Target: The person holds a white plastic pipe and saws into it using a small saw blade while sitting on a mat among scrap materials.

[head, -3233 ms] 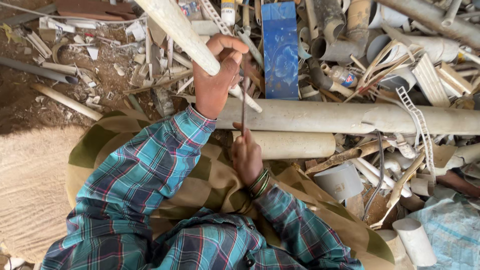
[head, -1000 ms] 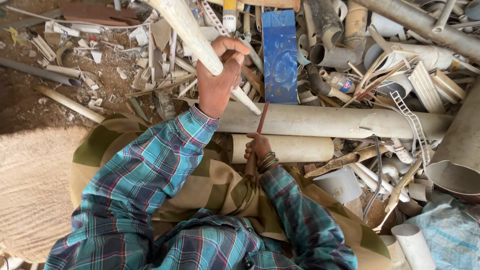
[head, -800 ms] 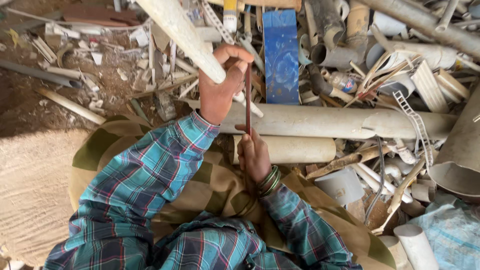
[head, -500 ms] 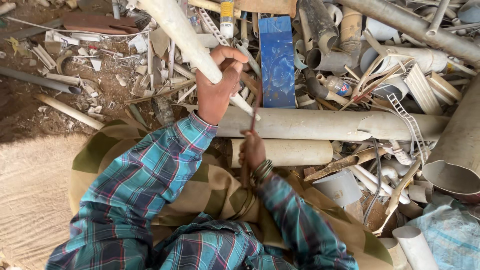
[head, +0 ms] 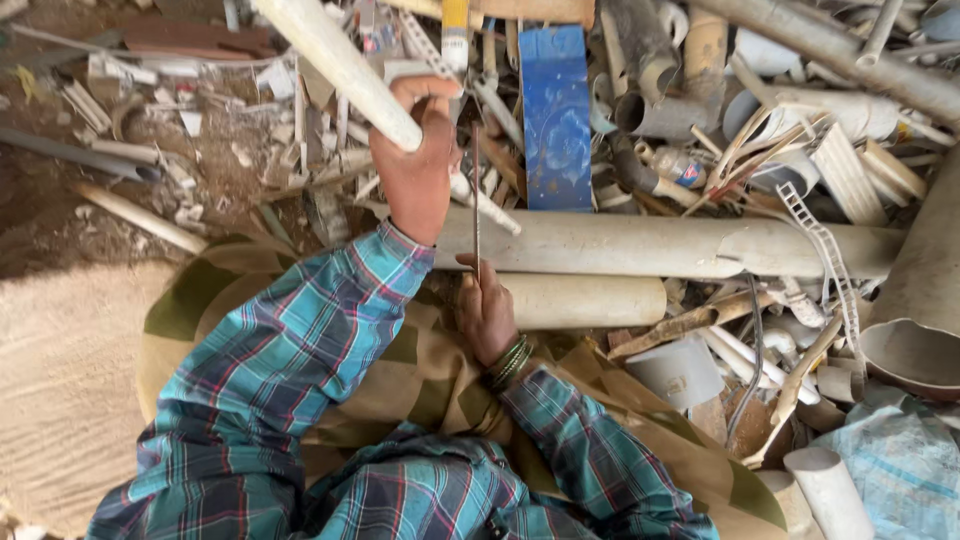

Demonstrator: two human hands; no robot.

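Observation:
My left hand (head: 415, 170) grips a long off-white plastic pipe (head: 340, 65) that slants up towards the top left. My right hand (head: 485, 310) holds a thin dark blade (head: 476, 200) upright, its upper end beside the pipe near my left fingers. Green bangles ring my right wrist. Both sleeves are teal plaid. Just beyond my right hand lie a long white pipe (head: 660, 245) and a shorter cream pipe (head: 590, 300), both horizontal.
A heap of scrap plastic pipes, strips and fittings fills the top and right. A blue flat panel (head: 556, 120) stands behind my hands. A wide grey pipe mouth (head: 915, 350) is at the right edge. Bare dirt and a tan cloth (head: 60, 380) lie left.
The blade has moved back and forth beside the pipe, tilting and coming upright again. My right hand has risen and dropped with it. My left hand has kept its hold on the pipe.

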